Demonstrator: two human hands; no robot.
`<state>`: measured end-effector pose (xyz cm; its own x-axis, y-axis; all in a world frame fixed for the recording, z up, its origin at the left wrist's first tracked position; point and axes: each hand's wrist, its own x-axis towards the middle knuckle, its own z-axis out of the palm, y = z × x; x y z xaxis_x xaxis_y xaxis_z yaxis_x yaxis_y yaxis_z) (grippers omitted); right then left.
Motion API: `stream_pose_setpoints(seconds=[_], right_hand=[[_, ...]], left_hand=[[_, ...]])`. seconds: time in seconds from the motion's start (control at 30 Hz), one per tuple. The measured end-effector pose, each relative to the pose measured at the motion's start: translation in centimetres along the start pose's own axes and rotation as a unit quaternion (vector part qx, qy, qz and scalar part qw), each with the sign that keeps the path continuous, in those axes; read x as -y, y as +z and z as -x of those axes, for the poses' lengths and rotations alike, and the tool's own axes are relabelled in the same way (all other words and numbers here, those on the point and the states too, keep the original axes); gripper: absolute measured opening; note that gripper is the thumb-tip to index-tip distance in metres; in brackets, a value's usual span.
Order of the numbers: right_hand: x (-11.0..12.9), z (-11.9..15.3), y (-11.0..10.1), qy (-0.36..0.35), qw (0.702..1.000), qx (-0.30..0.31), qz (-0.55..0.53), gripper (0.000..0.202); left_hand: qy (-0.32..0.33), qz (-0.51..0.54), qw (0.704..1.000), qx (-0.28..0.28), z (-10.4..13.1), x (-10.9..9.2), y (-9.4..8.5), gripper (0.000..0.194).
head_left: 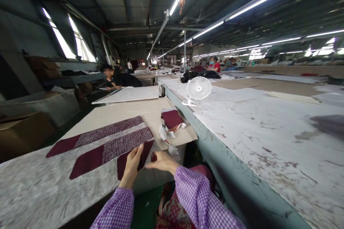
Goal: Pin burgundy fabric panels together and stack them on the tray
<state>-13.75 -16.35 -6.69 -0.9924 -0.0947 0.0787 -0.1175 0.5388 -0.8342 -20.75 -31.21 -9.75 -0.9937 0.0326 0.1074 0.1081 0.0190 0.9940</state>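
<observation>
Near the table's front edge, my left hand [132, 162] is closed on a dark maroon fabric piece [122, 164], its thumb on top. Just right of it, my right hand [161, 161] has its fingers curled together at the piece's right end, by some thin whitish material; what they pinch is too small to make out. Two long strips lie side by side to the left, a far strip [99, 134] and a near strip [107, 152], each plain maroon at one end and mottled at the other. A maroon scrap pile [172, 118] with crumpled white bits sits beyond my right hand.
A white fan [198, 88] stands on the long white table [242, 121] at the right. Dark cloth [200, 75] is heaped behind it. A seated person [109, 78] is at the back left, and cardboard boxes [24, 132] stand at the far left.
</observation>
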Motion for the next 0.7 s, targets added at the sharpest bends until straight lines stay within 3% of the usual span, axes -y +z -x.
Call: stream_pose_setpoints(seconds=[0.17, 0.27, 0.37, 0.43, 0.6, 0.7], right_hand=[[0.7, -1.4, 3.5, 0.098, 0.988, -0.065, 0.102, 0.046], [1.1, -2.1, 4.8, 0.152, 0.977, -0.087, 0.124, 0.038], [1.0, -2.3, 5.5, 0.171, 0.974, -0.093, 0.113, 0.027], [0.8, -2.3, 5.7, 0.167, 0.974, -0.099, 0.114, 0.025], [0.5, -2.2, 5.4, 0.164, 0.973, -0.105, 0.124, 0.024], [1.6, -1.8, 5.8, 0.106, 0.979, -0.111, 0.131, 0.026]], left_hand=[[-0.042, -0.04, 0.996, 0.074, 0.6, -0.9, -0.5, 0.069], [0.031, -0.176, 0.978, 0.112, 1.2, -2.3, -1.0, 0.06], [0.173, -0.311, 0.933, 0.051, 2.1, -2.8, -2.5, 0.048], [0.217, -0.359, 0.908, -0.006, 2.9, -1.9, -4.3, 0.043], [0.183, -0.421, 0.887, -0.05, 5.2, 2.4, -9.8, 0.063], [0.171, -0.427, 0.885, -0.069, 5.6, 3.7, -11.6, 0.054]])
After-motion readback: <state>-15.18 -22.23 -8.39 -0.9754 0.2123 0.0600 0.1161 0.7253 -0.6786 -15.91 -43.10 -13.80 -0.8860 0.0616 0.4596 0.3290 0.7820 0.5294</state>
